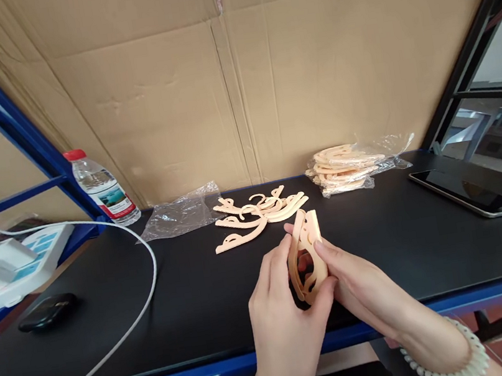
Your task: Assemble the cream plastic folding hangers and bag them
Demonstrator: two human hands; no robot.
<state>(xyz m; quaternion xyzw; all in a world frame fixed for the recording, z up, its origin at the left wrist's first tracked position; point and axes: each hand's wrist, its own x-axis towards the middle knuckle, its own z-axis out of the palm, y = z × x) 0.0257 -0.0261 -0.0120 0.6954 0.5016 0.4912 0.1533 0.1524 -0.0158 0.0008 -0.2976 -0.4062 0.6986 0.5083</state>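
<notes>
A peach-coloured plastic folding hanger (312, 238) is held folded and upright between my two hands, above the front of the black table. My left hand (278, 291) wraps round its left side, with the thumb along the lower edge. My right hand (350, 267) grips the right side, its thumb pressed on the face; the right fingers are mostly hidden behind. Just beyond my hands lie several more peach hangers (244, 235), spread out and overlapping on the table.
An empty clear plastic bag (179, 214) lies left of the loose hangers. Bagged hangers (347, 167) are stacked at the back right, near a tablet (468, 190). On the left are a water bottle (108, 193), a power strip (40, 263), a black mouse-like object (47, 311) and a white cable (154, 278).
</notes>
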